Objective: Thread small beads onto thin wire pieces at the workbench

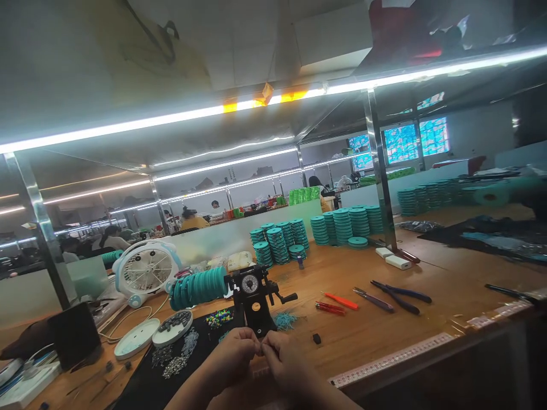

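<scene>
My left hand [240, 352] and my right hand [280, 354] meet at the table's front edge, both with fingers pinched together. What lies between the fingertips is too small to make out. Just beyond them stands a black hand-cranked device [255, 299] with a round dial and a crank at its right. Teal spools [200, 286] sit in a row on its left side. A pile of light blue pieces [285, 320] lies right of its base. Coloured beads [219, 318] and small metal parts [175, 365] rest on a black mat [147, 370].
White dishes [137, 338] and a white fan [147, 270] stand at left. Stacked teal spools [278, 245] line the back. Screwdrivers [342, 300], pliers [401, 296] and a black bit [317, 339] lie at right. A measuring tape [397, 359] runs along the front edge. People sit in the background.
</scene>
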Motion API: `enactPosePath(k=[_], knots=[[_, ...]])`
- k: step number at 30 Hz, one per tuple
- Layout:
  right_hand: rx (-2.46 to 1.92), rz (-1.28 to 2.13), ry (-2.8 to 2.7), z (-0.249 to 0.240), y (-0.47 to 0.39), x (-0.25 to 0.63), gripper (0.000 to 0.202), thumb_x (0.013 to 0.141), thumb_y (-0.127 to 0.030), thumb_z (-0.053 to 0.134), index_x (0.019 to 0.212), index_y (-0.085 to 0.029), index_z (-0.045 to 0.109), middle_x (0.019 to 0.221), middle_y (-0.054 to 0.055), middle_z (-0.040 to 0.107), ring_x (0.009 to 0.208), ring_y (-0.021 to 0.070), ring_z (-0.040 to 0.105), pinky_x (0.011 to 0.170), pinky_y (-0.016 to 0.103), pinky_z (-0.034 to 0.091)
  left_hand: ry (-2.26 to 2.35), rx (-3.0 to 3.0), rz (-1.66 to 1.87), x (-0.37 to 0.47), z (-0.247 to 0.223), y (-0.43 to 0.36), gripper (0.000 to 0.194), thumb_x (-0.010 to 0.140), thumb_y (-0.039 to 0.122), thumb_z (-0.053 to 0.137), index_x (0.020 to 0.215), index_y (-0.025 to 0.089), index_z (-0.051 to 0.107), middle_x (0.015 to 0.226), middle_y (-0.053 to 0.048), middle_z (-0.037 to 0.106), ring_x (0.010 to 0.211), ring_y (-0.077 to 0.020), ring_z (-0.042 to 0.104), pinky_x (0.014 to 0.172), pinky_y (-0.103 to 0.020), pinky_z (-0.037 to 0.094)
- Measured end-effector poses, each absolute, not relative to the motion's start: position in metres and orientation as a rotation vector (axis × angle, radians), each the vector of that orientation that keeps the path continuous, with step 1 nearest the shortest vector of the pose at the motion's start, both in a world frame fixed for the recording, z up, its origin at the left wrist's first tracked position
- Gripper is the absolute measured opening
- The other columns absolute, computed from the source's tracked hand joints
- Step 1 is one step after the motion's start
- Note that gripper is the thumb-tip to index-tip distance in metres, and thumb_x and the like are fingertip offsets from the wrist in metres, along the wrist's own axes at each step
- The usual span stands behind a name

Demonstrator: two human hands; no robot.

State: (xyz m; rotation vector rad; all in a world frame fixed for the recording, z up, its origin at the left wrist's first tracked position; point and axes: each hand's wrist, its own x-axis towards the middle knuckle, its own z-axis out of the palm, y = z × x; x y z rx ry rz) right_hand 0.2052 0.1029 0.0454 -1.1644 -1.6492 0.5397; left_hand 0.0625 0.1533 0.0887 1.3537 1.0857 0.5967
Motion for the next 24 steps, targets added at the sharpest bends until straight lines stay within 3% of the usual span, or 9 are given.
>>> enactPosePath(k=[7,11,15,24], knots=[[-1.192,0.535,-1.627,0.047,0.101,0.203,0.029,0.092,-0.021,0.034,0.07,-0.019,0.054,0.065,0.003,0.062,0.061,0.0155,0.056,0.057,0.024,0.037,1.019,1.321,0.616,0.059,0.088,0.155,0.012,0.059,0.023,0.062,0.056,0.018,0.051,0.038,0.01,0.031,0.031,-0.0039,0.022,0.037,-0.021,0.011],[-1.26,0.51,-1.562,0.048,0.096,0.202,0.023,0.091,-0.019,0.034,0.074,-0.02,0.049,0.068,0.005,0.062,0.063,0.0181,0.056,0.058,0.027,0.036,0.995,1.271,0.6,0.056,0.092,0.155,0.011,0.058,0.023,0.06,0.057,0.018,0.05,0.039,0.011,0.028,0.032,-0.0038,0.018,0.037,-0.022,0.007],[-1.217,0.531,-1.588,0.046,0.093,0.204,0.017,0.088,-0.021,0.043,0.076,-0.019,0.054,0.072,0.004,0.066,0.067,0.0178,0.059,0.06,0.025,0.037,0.989,1.233,0.578,0.057,0.096,0.149,0.011,0.055,0.023,0.059,0.057,0.018,0.049,0.04,0.011,0.025,0.033,-0.0038,0.015,0.037,-0.023,0.005],[-1.169,0.539,-1.569,0.048,0.094,0.207,0.026,0.09,-0.023,0.042,0.076,-0.018,0.063,0.069,0.003,0.065,0.065,0.0157,0.058,0.059,0.023,0.037,0.998,1.258,0.589,0.064,0.099,0.143,0.01,0.053,0.024,0.059,0.056,0.018,0.051,0.037,0.011,0.025,0.034,-0.0039,0.014,0.036,-0.023,0.004]])
